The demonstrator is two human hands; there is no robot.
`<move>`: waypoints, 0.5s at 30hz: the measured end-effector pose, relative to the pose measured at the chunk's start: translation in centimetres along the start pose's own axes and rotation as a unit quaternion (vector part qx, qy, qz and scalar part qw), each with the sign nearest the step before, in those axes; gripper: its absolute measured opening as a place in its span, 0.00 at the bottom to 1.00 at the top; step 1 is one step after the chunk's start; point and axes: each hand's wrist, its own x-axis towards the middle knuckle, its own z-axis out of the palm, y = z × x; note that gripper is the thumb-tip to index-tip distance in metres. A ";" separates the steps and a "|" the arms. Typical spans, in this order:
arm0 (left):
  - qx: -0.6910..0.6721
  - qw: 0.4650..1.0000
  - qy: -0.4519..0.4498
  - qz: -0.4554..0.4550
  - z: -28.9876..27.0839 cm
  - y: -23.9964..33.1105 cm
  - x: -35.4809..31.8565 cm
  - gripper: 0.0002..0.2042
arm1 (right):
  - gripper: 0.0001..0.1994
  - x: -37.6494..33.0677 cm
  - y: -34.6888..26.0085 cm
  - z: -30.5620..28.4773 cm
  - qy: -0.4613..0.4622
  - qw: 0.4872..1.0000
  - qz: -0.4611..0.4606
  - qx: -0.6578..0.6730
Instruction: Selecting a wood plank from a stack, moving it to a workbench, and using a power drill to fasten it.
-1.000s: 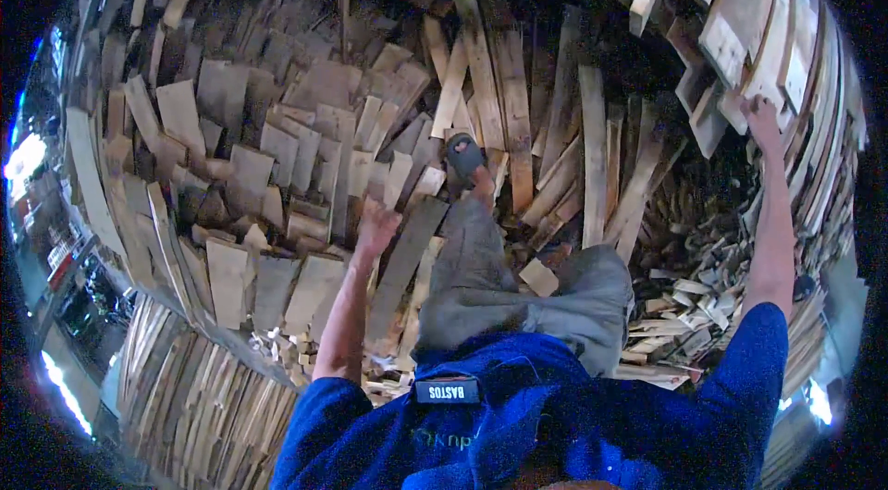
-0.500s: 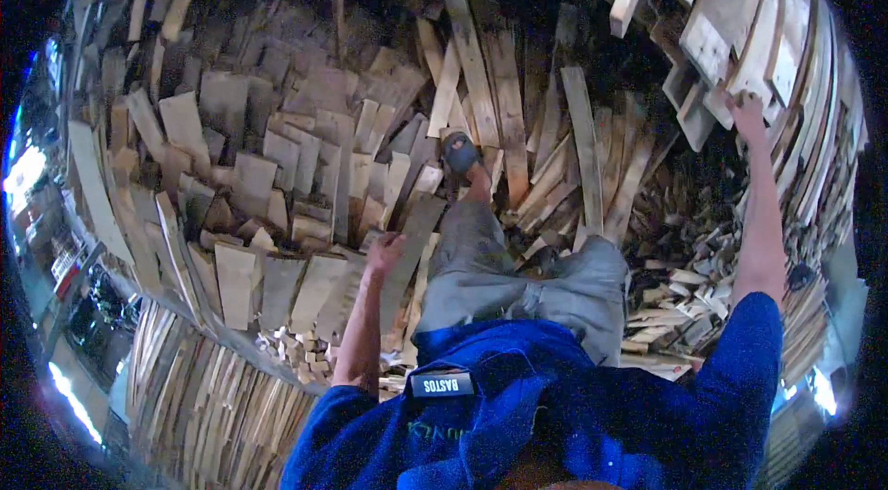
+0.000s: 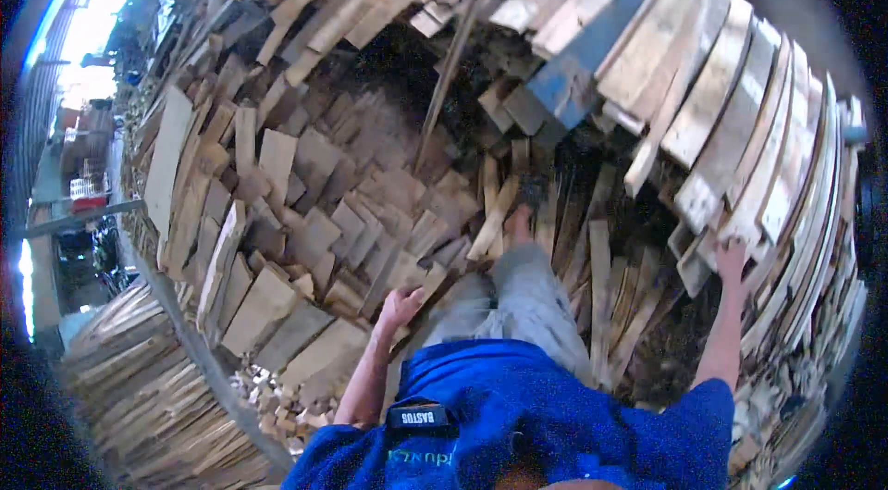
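My right hand (image 3: 732, 252) is closed on the near end of a pale wooden board (image 3: 696, 203) in the stack at the right. The fingertips lie against the wood and are partly lost in the bright glare. My left hand (image 3: 401, 307) hangs loosely curled in front of my left side, with nothing visible in it. Just beyond it lie heaped short wooden planks (image 3: 319, 235). My legs (image 3: 532, 291) are among the wood, and one foot is hidden in shadow between upright boards (image 3: 599, 272).
A blue-painted board (image 3: 592, 55) juts from the overhanging stack ahead. A thin pole (image 3: 458, 50) slants down into the dark hollow. Small offcuts (image 3: 268, 397) lie at lower left beside a grey beam (image 3: 199, 360). More stacked slats (image 3: 153, 388) stand beyond that beam.
My view has tilted up and turned, bringing more of the overhanging stack and the blue-painted board into sight. My legs have shifted in a step. The right hand stays at the board ends.
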 end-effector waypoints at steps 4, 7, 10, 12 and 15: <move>-0.194 0.979 0.061 -0.014 -0.7 0.2 1.5 0.24 | 0.29 -1.2 -4.1 -1.6 -0.034 0.996 0.074 0.029; -0.196 0.978 0.046 -0.055 -0.4 2.9 5.5 0.23 | 0.38 -1.8 -2.3 -2.0 -0.079 0.991 0.103 0.001; -0.041 0.998 0.035 -0.044 -3.1 8.0 9.5 0.22 | 0.36 -1.8 -4.2 -2.2 -0.080 0.991 0.108 0.027; 0.020 0.991 0.108 0.075 -4.3 10.9 12.7 0.25 | 0.35 -0.5 -3.2 -2.5 -0.118 0.990 0.064 -0.031; -0.066 0.994 0.087 0.026 -5.9 16.3 15.4 0.26 | 0.31 -2.6 -0.5 -1.8 -0.009 0.994 -0.066 -0.092</move>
